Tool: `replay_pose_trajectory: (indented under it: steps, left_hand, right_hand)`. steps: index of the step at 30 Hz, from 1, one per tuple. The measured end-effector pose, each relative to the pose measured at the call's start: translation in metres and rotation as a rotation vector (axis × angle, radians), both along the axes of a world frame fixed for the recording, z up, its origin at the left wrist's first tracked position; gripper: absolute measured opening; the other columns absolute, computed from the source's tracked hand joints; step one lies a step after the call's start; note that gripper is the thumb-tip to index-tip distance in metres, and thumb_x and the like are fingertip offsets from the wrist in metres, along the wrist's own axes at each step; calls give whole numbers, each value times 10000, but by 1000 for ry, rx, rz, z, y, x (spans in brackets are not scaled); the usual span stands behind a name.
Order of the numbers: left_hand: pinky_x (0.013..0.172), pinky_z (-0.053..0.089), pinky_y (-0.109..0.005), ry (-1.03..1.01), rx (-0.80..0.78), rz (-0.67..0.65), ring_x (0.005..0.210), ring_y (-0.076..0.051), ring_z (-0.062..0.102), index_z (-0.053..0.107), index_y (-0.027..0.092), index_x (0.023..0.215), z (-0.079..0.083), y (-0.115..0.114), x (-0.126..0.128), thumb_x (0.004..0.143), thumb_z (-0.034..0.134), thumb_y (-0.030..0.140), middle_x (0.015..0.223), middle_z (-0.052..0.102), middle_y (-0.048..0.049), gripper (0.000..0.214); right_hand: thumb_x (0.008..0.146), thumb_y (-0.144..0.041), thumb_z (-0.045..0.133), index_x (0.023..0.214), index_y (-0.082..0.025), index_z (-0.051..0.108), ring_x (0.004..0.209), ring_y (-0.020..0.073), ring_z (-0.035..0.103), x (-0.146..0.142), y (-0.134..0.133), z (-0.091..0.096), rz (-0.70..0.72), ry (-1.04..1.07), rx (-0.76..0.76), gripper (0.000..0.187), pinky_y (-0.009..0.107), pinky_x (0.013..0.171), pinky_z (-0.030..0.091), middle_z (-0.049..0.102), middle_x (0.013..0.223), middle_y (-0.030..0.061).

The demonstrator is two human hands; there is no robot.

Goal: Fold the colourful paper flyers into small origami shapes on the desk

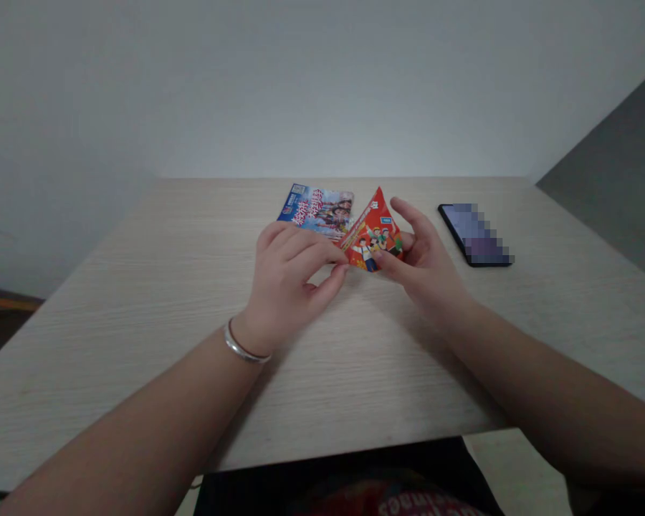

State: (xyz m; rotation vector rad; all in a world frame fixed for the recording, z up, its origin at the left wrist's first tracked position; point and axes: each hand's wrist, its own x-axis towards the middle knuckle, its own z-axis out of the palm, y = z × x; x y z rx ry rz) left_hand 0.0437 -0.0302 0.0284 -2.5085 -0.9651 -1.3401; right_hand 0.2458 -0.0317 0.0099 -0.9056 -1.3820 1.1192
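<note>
Both my hands hold a folded red printed paper [373, 231] with cartoon figures, raised a little above the light wooden table [193, 287]. My left hand [290, 276] pinches its left corner between thumb and fingers; a silver bracelet circles that wrist. My right hand [422, 258] cups the paper's right side, thumb on its lower edge, index finger stretched behind it. A blue printed leaflet [316, 208] lies flat on the table just behind my left hand.
A dark phone [476, 234] lies face up on the table to the right of my right hand. A pale wall stands right behind the table's far edge. The table's near edge runs over my lap.
</note>
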Motion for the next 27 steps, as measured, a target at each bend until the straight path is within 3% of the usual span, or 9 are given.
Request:
replay_pose_trajectory:
  steps: [3,5,7,10,16,22,27]
  left_hand:
    - [845,427,-402,-13,-5,12,792,-172,645,647,230,822,-1,0,-1,861,668,236,861,729,11,45]
    - [840,424,-405,-1,11,30,783,-176,639,652,229,821,-1,1,-2,866,669,238,851,726,9,49]
    - [843,415,-413,48,49,51,780,-184,627,665,237,834,-1,1,-3,872,671,247,828,718,10,40]
    - [870,401,-417,123,106,44,784,-189,618,674,257,857,-1,2,-3,879,681,278,783,703,23,31]
    - [919,401,-403,32,55,-7,768,-172,638,597,225,807,-1,2,0,842,734,359,765,698,33,195]
    - [966,400,-384,121,39,-71,849,-160,661,634,262,916,-4,2,0,901,665,301,874,740,36,52]
    - [893,400,-385,134,9,-18,833,-165,647,666,276,886,-2,5,-4,901,662,327,872,747,35,54]
  right_hand:
    - [796,-398,736,1422,-371,372,907,215,688,3,1,-2,-82,-166,119,725,434,815,602,684,1076,24]
    - [795,-375,731,1377,-362,452,985,229,649,6,-1,0,-239,-347,298,645,439,824,589,624,1174,52]
    - [781,-331,746,1261,-342,573,1176,277,554,9,-4,5,-391,-550,546,510,481,930,533,539,1310,73]
    - [788,-319,744,1067,-336,673,1303,324,454,8,-11,13,-365,-788,801,288,543,1027,439,462,1428,44]
    - [795,-232,703,950,-327,679,1316,331,455,4,-15,16,-346,-892,846,184,576,1095,363,518,1405,4]
    - [780,-204,687,890,-322,648,1330,329,451,3,-17,21,-337,-884,866,166,562,1107,379,557,1374,-20]
    - [760,-167,658,821,-289,625,1299,322,481,4,-18,23,-374,-869,849,140,556,1089,394,571,1345,6]
